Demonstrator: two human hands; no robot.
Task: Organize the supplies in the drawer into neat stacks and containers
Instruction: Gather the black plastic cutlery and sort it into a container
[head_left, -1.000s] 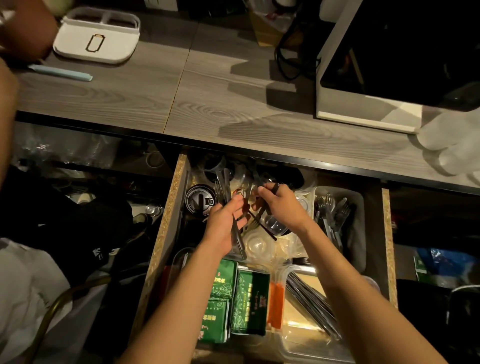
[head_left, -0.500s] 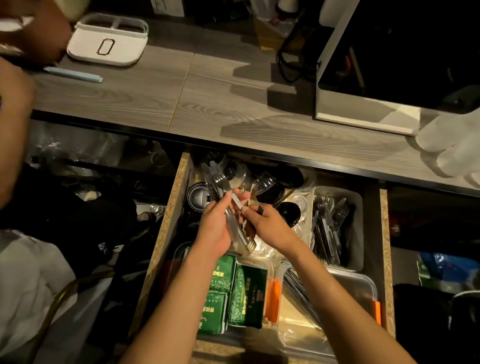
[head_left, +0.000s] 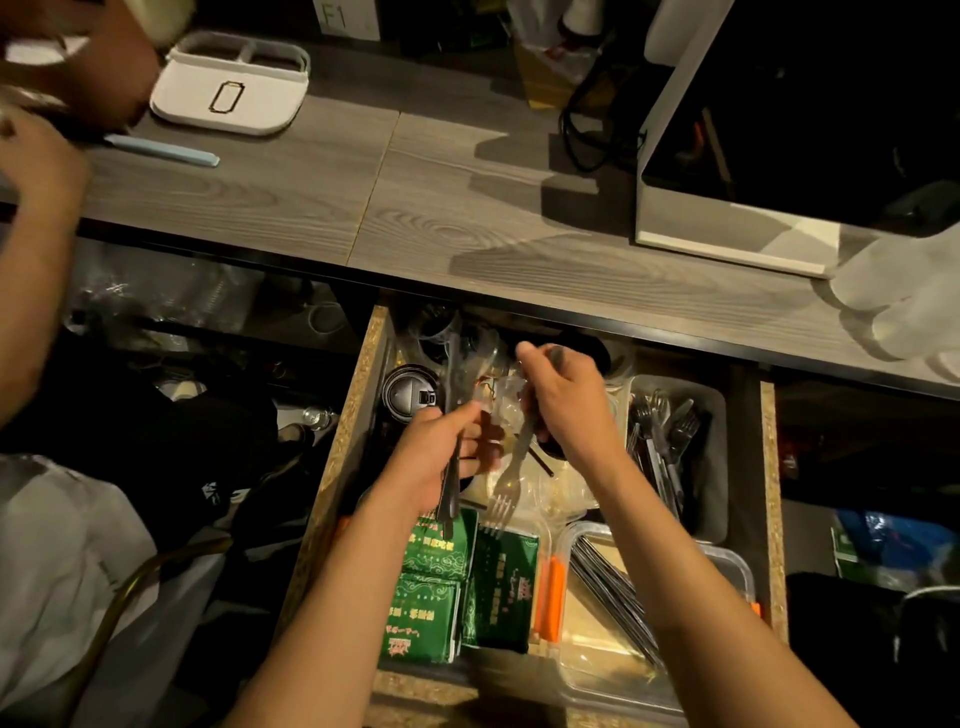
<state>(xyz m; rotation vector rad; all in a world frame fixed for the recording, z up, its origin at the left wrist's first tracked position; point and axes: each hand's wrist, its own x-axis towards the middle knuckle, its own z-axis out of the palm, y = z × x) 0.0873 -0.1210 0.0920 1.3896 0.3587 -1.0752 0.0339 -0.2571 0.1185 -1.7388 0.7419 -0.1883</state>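
Left hand (head_left: 441, 452) has its fingers (head_left: 480, 447) curled tight round a bundle of dark plastic cutlery (head_left: 452, 467), handles running up past the knuckles and down over the wrist. Right hand (head_left: 569, 402) is curled too, pinching a clear plastic fork (head_left: 506, 491) with the tines hanging down toward the near edge of the open wooden drawer (head_left: 337, 467). Both hands work over the drawer's middle, above crumpled clear wrappers (head_left: 550, 488). Below them, at the near edge, green printed packets (head_left: 441, 587) sit side by side, with a clear lidded tub of metal chopsticks (head_left: 613, 587) at the near right corner. A grey bin of metal forks (head_left: 670, 447) stands along the right side. A round black lid (head_left: 410, 397) lies at the far left. Above, on the grey woodgrain surface (head_left: 467, 208), a white divided tray (head_left: 234, 85).
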